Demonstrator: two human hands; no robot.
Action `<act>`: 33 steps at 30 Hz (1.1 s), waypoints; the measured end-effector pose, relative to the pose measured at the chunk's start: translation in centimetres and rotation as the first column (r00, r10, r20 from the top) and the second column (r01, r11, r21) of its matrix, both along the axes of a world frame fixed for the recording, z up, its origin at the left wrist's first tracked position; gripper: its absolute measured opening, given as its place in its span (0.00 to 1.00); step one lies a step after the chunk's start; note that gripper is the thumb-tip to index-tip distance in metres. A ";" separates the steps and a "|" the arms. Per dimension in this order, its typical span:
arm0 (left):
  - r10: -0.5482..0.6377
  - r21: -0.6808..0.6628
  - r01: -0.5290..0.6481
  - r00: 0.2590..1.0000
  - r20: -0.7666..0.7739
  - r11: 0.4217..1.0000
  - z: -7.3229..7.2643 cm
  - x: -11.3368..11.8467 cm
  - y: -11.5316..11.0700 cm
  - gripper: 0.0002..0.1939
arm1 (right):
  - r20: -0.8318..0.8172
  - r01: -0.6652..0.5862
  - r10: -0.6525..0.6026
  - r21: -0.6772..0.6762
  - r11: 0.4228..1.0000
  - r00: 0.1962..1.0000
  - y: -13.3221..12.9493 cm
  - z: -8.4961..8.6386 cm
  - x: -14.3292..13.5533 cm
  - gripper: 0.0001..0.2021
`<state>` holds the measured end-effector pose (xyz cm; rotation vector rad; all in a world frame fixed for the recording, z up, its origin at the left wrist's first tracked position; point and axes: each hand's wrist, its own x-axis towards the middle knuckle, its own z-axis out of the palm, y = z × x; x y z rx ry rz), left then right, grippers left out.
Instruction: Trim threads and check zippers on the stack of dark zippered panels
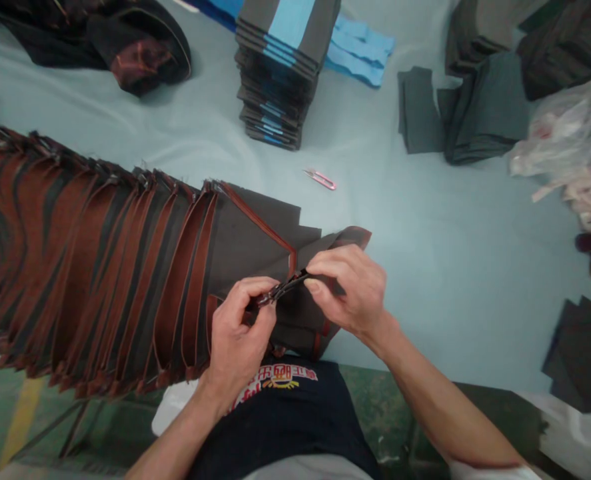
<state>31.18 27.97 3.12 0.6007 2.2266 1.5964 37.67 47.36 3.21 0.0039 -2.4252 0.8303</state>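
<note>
Near the table's front edge, my left hand [242,323] pinches one end of a dark folded fabric edge [288,285]. The thumb and fingers of my right hand [348,287] close on its other end, just up and to the right. This edge belongs to a dark grey fabric piece [255,237] with reddish-brown trim, which lies under and around both hands. Left of it, a long row of overlapping grey and brown pieces [90,267] stretches to the table's left side. Beyond my hands lie small pink-handled thread snips [321,179].
A tall stack of grey pieces with blue stripes [280,73] stands at the back, beside light blue strips [360,50]. Dark cloth [140,53] lies back left. Grey stacks [490,110], a clear plastic bag [565,123] and dark pieces [580,353] line the right.
</note>
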 end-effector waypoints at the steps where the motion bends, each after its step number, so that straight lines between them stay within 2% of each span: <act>1: -0.008 -0.003 0.008 1.000 0.001 1.000 0.0 0.0 0.0 0.10 | 0.004 0.006 -0.006 0.026 1.000 1.000 -0.1 -0.5 0.2 0.03; 7: 0.016 -0.007 -0.016 0.999 0.034 1.000 -0.2 0.1 0.3 0.07 | -0.082 0.103 -0.094 0.116 0.988 0.992 -0.3 -2.1 0.6 0.07; 11: 0.037 -0.006 -0.037 0.999 0.034 0.999 -0.4 0.1 0.5 0.07 | -0.090 0.113 -0.102 0.130 0.985 0.991 -0.1 -2.6 0.6 0.08; 14: 0.051 -0.006 -0.051 0.998 0.029 0.999 -0.5 0.1 0.5 0.07 | -0.060 0.083 -0.078 0.098 0.992 0.995 -0.2 -2.4 0.9 0.05; 19: 0.035 0.023 -0.035 0.999 0.021 0.999 -0.7 0.2 0.4 0.09 | 0.087 -0.020 0.011 0.109 0.994 0.996 -1.4 -1.2 1.3 0.09; 24: 0.003 0.029 -0.002 0.999 -0.034 1.000 -1.0 -0.1 0.5 0.10 | 0.141 -0.057 0.055 0.015 0.998 0.989 -3.4 0.4 1.3 0.07; 27: -0.012 0.015 0.013 0.997 -0.078 1.000 -1.0 -0.6 0.6 0.11 | 0.233 -0.042 0.056 -0.064 0.997 0.971 -4.0 1.4 0.8 0.07; 31: -0.032 -0.049 0.025 0.986 -0.165 0.999 -0.4 -1.3 0.9 0.11 | 0.399 -0.029 0.088 -0.152 0.988 0.913 -2.9 1.9 -0.8 0.08; 33: 0.008 -0.096 -0.037 0.958 -0.288 0.995 0.0 -1.5 0.8 0.13 | 0.413 -0.062 0.183 -0.289 0.955 0.892 -1.8 1.9 -1.7 0.08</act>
